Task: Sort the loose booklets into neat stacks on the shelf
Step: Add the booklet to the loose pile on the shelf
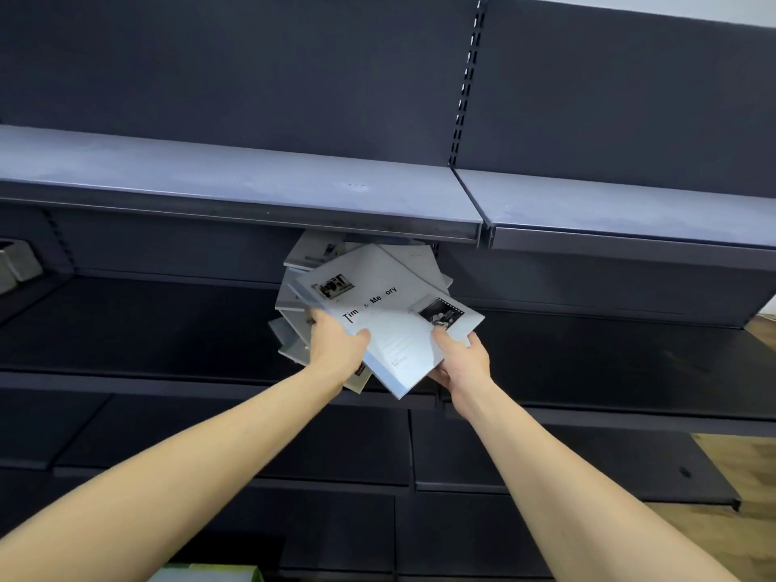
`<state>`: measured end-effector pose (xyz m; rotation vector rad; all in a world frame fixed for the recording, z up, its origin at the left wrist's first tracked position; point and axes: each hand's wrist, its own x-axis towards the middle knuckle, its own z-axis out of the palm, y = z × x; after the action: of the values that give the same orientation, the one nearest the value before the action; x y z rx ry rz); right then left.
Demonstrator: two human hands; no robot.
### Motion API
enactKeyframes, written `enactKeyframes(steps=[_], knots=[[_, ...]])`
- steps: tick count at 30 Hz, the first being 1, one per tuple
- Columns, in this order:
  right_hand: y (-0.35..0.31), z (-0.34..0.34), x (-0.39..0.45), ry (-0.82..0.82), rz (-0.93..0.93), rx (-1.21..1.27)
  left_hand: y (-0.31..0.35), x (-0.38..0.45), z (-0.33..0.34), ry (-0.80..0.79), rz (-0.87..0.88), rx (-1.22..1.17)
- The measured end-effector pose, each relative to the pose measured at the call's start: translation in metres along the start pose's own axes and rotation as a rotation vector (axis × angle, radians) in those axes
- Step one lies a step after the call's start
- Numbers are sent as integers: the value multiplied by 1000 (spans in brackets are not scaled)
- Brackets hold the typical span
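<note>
The upper shelf (260,191) overhangs the booklets (390,312); dark shelf (147,325) beside them lies open.

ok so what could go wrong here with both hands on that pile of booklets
The top booklet is held only at its near edge by the left hand and right hand, so it could sag or slide off.

The fanned booklets underneath lie at different angles; lifting the top one may drag some off the shelf's front edge.

The upper shelf hangs right over the pile, so raising the booklet could bump its lip.
</note>
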<state>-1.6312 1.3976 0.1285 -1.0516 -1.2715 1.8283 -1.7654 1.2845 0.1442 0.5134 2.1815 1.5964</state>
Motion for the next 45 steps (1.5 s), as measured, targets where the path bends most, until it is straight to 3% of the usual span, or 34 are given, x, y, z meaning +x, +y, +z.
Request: enactKeyframes(steps=[7,12,17,26,33,45], knots=[[-14,-10,0,11,129,44,6,21,-7,-56,38,167],[-21,-17,4,-33,166,-14,5,31,-16,37,65,233],[-24,-4,7,-97,99,-245,8,42,-20,20,147,304],[-32,9,18,-76,65,-412,11,46,-12,-22,86,323],[-33,8,20,-95,15,-504,9,36,-10,80,182,408],[-36,-44,23,-62,-130,-534,12,9,38,144,177,353]])
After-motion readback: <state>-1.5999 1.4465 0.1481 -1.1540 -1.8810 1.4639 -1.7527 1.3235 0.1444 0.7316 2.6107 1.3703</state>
